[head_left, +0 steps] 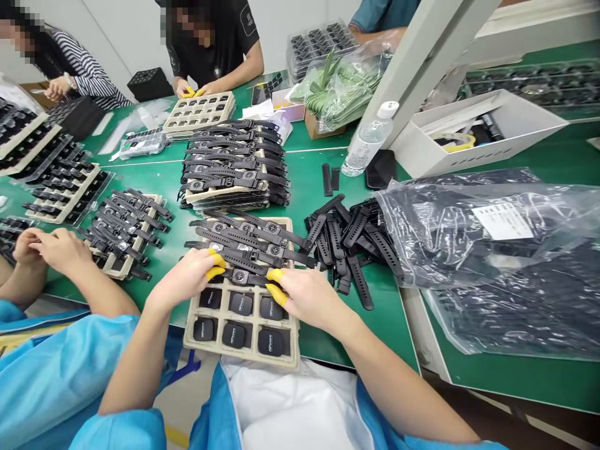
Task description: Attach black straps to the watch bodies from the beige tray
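Note:
My left hand (186, 278) and my right hand (309, 299), with yellow finger covers on thumb and index finger, pinch a black smartwatch (241, 277) from its two sides. It lies back up across a cream compartment tray (241, 357), its straps running left and right. Above it, several strapped watches (247, 229) rest in rows on the same tray. Nearer me, the compartments hold square black watch bodies (270, 342) without visible straps. To the right of the tray is a loose pile of black watch straps (335, 240).
Beyond the tray stands a tall stack of watch-filled trays (229, 165). At right are plastic bags of black straps (473, 231), a water bottle (370, 140) and a white box (482, 134). A co-worker's hands (60, 250) are close on my left; other people sit across the table.

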A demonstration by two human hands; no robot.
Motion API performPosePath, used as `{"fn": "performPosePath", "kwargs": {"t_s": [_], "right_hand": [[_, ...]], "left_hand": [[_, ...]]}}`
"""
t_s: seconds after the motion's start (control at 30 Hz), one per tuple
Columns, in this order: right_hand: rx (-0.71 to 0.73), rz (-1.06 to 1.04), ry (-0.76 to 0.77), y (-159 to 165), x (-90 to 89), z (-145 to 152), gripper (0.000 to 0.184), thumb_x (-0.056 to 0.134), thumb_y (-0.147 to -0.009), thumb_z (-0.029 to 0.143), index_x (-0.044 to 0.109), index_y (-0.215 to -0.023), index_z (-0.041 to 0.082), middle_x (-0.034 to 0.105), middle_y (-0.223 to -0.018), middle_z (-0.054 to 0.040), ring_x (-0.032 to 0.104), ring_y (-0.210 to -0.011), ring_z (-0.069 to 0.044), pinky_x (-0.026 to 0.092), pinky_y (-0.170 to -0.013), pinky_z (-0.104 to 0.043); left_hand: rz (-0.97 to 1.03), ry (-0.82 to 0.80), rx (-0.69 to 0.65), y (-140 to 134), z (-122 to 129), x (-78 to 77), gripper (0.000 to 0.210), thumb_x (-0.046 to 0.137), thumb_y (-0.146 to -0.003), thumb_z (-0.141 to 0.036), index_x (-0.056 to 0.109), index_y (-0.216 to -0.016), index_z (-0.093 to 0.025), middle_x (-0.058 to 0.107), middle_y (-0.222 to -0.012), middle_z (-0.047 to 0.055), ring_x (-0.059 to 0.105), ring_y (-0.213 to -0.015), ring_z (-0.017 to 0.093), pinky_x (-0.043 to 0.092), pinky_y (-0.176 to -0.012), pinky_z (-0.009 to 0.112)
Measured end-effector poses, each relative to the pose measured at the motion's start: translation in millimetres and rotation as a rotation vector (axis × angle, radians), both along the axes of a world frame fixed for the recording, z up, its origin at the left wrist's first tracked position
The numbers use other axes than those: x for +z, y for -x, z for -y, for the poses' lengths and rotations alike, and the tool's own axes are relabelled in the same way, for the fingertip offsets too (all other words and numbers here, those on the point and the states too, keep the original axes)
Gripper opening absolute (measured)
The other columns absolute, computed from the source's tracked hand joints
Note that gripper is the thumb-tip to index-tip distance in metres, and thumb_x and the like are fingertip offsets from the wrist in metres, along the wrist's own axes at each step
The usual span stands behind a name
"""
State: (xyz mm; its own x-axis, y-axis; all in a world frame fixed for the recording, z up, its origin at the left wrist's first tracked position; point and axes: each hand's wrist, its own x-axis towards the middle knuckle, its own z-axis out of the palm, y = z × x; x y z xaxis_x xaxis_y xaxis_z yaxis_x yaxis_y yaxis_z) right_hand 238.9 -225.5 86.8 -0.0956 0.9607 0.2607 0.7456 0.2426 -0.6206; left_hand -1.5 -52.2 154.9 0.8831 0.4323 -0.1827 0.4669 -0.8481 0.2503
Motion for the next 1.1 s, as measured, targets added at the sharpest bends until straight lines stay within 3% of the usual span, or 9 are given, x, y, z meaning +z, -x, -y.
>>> {"fn": "performPosePath", "kwargs": {"t_s": [0.17,0.23,0.33,0.4,0.5,0.7,0.87,1.0,1.1], "right_hand": [[-0.05,0.005,-0.043,-12.4,2.6,-4.3,0.019,0.056,-0.101,0.033,0.071,-0.101,0.022,0.069,-0.083,-0.0066,0.063,-0.073,-0.021,0.038,-0.06,-0.03],[-0.227,-0.06,-0.103,-29.3,0.0,-9.2,0.024,0.053,-0.103,0.037,0.071,-0.102,0.022,0.067,-0.087,-0.008,0.063,-0.078,-0.022,0.044,-0.066,-0.032],[-0.656,-0.012,-0.161,-67.5,-11.9,-16.7,0.028,0.051,-0.101,0.038,0.07,-0.109,0.019,0.065,-0.101,-0.0147,0.06,-0.098,-0.031,0.049,-0.084,-0.041],[-0.867,0.107,-0.11,-93.9,-22.0,-20.2,0.034,0.053,-0.097,0.038,0.067,-0.116,0.013,0.062,-0.113,-0.0213,0.054,-0.11,-0.037,0.046,-0.093,-0.051],[-1.011,0.261,0.079,-119.8,-33.1,-23.7,0.044,0.053,-0.095,0.04,0.063,-0.121,0.006,0.058,-0.12,-0.0276,0.047,-0.117,-0.043,0.04,-0.096,-0.057],[-1.001,0.353,0.257,-133.6,-43.5,-26.6,0.044,0.051,-0.096,0.04,0.063,-0.123,0.007,0.059,-0.119,-0.0262,0.047,-0.116,-0.042,0.037,-0.096,-0.053],[-0.941,0.23,0.257,-151.4,-59.0,-25.1,0.038,0.049,-0.095,0.034,0.064,-0.121,0.012,0.063,-0.115,-0.0209,0.056,-0.109,-0.038,0.041,-0.092,-0.049],[-0.928,0.131,0.234,-162.8,-66.3,-24.1,0.037,0.046,-0.097,0.035,0.065,-0.121,0.014,0.066,-0.117,-0.0193,0.061,-0.11,-0.036,0.044,-0.094,-0.048],[-0.911,0.024,0.238,-166.7,-65.2,-23.8,0.039,0.046,-0.097,0.033,0.063,-0.127,0.014,0.07,-0.118,-0.0175,0.065,-0.109,-0.032,0.048,-0.094,-0.045]], "left_hand": [[0.198,-0.299,0.112,2.1,8.2,-24.3,0.016,0.052,-0.102,-0.029,0.063,-0.098,-0.019,0.065,-0.112,0.013,0.058,-0.107,0.029,0.049,-0.093,0.046],[0.224,-0.364,0.153,11.7,14.5,-27.9,0.017,0.053,-0.101,-0.032,0.06,-0.092,-0.02,0.064,-0.106,0.012,0.057,-0.103,0.029,0.051,-0.09,0.045],[0.125,-0.378,0.131,30.5,26.5,-29.8,0.012,0.053,-0.099,-0.028,0.061,-0.093,-0.021,0.063,-0.098,0.011,0.058,-0.097,0.029,0.053,-0.083,0.041],[0.029,-0.404,0.108,39.0,34.2,-28.9,0.012,0.052,-0.096,-0.02,0.064,-0.098,-0.02,0.064,-0.099,0.012,0.059,-0.095,0.03,0.053,-0.08,0.042],[-0.146,-0.426,0.09,38.8,42.4,-21.9,0.019,0.051,-0.088,-0.011,0.068,-0.092,-0.017,0.064,-0.093,0.014,0.059,-0.093,0.032,0.051,-0.075,0.043],[-0.317,-0.436,0.084,18.2,45.6,-4.0,0.022,0.051,-0.092,-0.01,0.072,-0.096,-0.015,0.067,-0.102,0.014,0.059,-0.1,0.033,0.05,-0.077,0.044],[-0.228,-0.46,0.043,19.4,36.5,-16.2,0.021,0.054,-0.1,-0.02,0.07,-0.112,-0.014,0.069,-0.104,0.013,0.06,-0.098,0.03,0.05,-0.079,0.042],[-0.166,-0.463,0.024,27.0,30.1,-19.5,0.014,0.058,-0.1,-0.024,0.069,-0.099,-0.016,0.069,-0.097,0.01,0.06,-0.094,0.029,0.049,-0.076,0.04],[-0.092,-0.393,-0.007,28.6,28.1,-6.9,0.012,0.058,-0.099,-0.021,0.066,-0.091,-0.016,0.068,-0.092,0.009,0.06,-0.088,0.027,0.05,-0.077,0.039]]}}
